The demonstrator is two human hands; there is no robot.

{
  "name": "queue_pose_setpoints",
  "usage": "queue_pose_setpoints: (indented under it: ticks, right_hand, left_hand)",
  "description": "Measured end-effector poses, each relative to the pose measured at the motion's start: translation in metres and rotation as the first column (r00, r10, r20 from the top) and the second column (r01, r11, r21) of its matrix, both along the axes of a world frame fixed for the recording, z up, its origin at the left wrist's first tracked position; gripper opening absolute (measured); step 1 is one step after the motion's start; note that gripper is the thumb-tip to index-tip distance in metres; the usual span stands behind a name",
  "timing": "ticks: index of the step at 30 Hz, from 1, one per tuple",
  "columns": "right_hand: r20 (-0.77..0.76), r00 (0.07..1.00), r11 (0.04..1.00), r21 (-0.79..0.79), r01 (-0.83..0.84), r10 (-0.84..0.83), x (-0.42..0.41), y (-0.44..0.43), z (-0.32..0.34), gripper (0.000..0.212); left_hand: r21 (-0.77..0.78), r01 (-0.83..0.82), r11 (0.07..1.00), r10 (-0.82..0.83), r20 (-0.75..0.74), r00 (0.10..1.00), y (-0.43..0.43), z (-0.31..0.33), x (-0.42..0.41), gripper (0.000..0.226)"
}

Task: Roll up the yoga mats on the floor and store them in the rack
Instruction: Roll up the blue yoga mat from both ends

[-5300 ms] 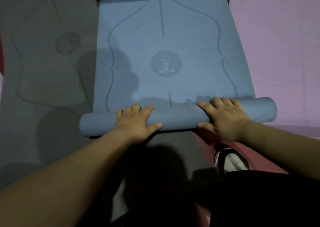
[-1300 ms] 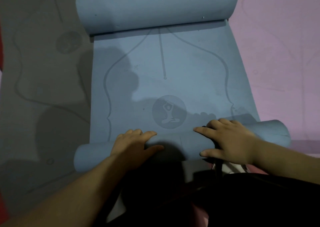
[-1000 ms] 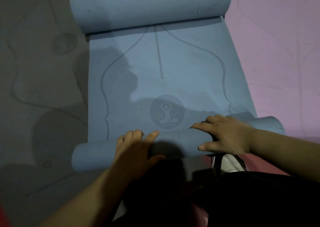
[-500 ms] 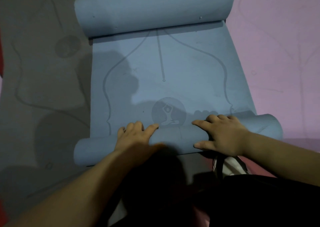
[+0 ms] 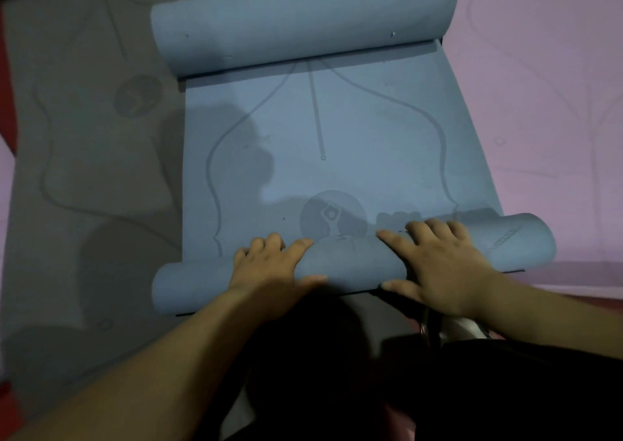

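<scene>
Blue mat (image 5: pixel 337 144): lies on the floor, partly wound. Its flat stretch runs away from the near roll (image 5: pixel 354 265), which lies crosswise closest to the person.
Far roll (image 5: pixel 303 19): the mat's other end, also coiled, well beyond the near roll.
Left hand (image 5: pixel 269 268): on the near roll, left of its middle, cupping it with fingers bent over the crest and thumb along the near face.
Right hand (image 5: pixel 435 265): on the near roll, right of its middle, fingers spread and pressed flat.
Skew: the near roll's right end sits farther forward and looks fatter than its left, so uneven pushing would likely cone it.
Meeting coils: rolling onward would bring the near roll against the far roll, which probably has to be unwound first.
Neighbours: grey mat (image 5: pixel 84 137) left of the near roll, pink mat (image 5: pixel 539 103) right of it, a shoe (image 5: pixel 462 329) just behind it.
Rack: not in view.
</scene>
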State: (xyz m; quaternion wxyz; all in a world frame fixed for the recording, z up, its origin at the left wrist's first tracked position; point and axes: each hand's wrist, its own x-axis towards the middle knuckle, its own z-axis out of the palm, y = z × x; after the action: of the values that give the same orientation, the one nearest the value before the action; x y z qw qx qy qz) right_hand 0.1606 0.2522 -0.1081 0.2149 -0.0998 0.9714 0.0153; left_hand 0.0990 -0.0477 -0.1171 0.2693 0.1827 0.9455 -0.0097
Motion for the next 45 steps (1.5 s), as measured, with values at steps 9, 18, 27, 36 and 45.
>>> queue_pose_setpoints:
  ticks: [9, 18, 27, 36, 45]
  right_hand:
    - [0.115, 0.993, 1.0, 0.008, 0.017, -0.018, -0.018, 0.001, 0.008, 0.096]
    - [0.118, 0.992, 0.999, -0.017, 0.037, -0.035, -0.026, 0.004, 0.009, 0.097]
    - [-0.127, 0.992, 1.0, 0.002, 0.027, -0.027, 0.004, 0.001, -0.008, 0.088]
    - [-0.091, 0.996, 1.0, 0.007, 0.016, -0.016, -0.017, 0.007, -0.006, 0.082]
    - [0.018, 1.0, 1.0, 0.025, -0.006, 0.005, -0.045, 0.012, 0.003, 0.096]
  left_hand:
    - [0.042, 0.002, 0.999, 0.006, -0.191, 0.982, 0.002, 0.001, 0.021, 0.09]
    - [0.02, 0.027, 0.999, -0.023, -0.173, 0.985, 0.0, -0.003, 0.02, 0.091]
    - [-0.017, -0.006, 1.0, 0.005, -0.083, 0.997, 0.002, -0.004, 0.001, 0.083]
    - [0.066, 0.052, 0.996, -0.034, -0.25, 0.968, -0.016, -0.012, 0.027, 0.085]
    - [-0.01, -0.041, 0.999, 0.04, -0.108, 0.993, -0.005, 0.002, -0.007, 0.082]
